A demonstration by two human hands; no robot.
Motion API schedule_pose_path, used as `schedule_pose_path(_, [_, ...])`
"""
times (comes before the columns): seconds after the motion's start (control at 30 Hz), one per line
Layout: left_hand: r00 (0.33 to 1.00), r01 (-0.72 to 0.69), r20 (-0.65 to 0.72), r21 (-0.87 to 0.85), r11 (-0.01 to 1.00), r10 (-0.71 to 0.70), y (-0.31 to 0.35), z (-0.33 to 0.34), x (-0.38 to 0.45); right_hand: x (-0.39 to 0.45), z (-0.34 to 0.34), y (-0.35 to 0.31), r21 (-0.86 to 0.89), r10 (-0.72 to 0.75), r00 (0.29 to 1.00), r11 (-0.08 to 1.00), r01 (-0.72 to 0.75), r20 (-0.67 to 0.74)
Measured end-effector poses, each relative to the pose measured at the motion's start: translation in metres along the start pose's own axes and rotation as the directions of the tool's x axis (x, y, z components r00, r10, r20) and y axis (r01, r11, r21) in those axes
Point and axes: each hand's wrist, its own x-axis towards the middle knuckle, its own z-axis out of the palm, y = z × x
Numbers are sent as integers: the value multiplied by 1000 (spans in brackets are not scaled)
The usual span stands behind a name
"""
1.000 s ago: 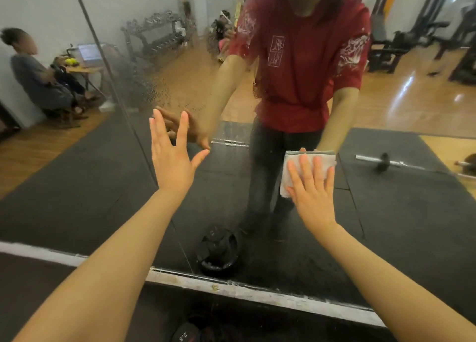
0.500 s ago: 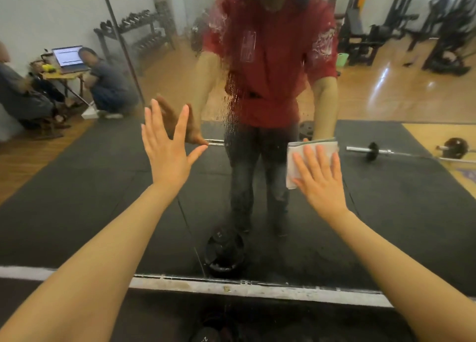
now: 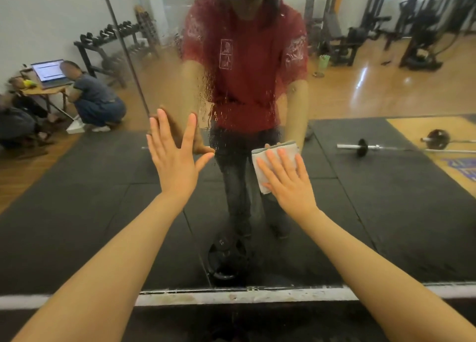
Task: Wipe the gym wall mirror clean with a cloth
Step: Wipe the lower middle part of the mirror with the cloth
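Observation:
The wall mirror [image 3: 373,187] fills the view ahead, with a vertical seam at upper left. Wet droplets and streaks [image 3: 219,92] cover the glass over the reflected red shirt. My right hand [image 3: 288,182] lies flat, fingers spread, pressing a folded white cloth [image 3: 273,156] against the glass. My left hand [image 3: 175,159] is open with fingers apart, palm against the mirror left of the cloth, holding nothing.
The mirror's white bottom frame [image 3: 231,296] runs along the floor. A black weight plate [image 3: 226,262] leans at the mirror's base. Reflected behind me: black mats, a barbell [image 3: 365,147], a dumbbell rack, gym machines, and people crouched by a laptop at left.
My view has shifted so the hands sit nearer the middle of the mirror panel. The cloth under my right hand has moved slightly left. The left hand keeps its pose.

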Motion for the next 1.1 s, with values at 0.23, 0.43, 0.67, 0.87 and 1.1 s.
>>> schedule_pose_path(0.23, [1000,-7,-11,-9,1000,7,1,3,-1,9,-19,46,6,198,980,980,-199,30])
schedule_pose_path(0.43, [1000,-6,-11,12,1000,6,0,4,-1,85,-33,0,2,58,998,998,-58,-19])
schedule_pose_path(0.67, [999,-19,-47,16,1000,20,-4,10,-1,36,-25,56,16,186,982,983,-186,-37])
schedule_pose_path(0.87, [998,-17,-55,-3,1000,17,-3,13,-1,44,-34,48,73,346,938,936,-346,9])
schedule_pose_path(1.1, [1000,-11,-28,-5,1000,11,-2,9,-1,73,-40,20,75,205,978,975,-207,28])
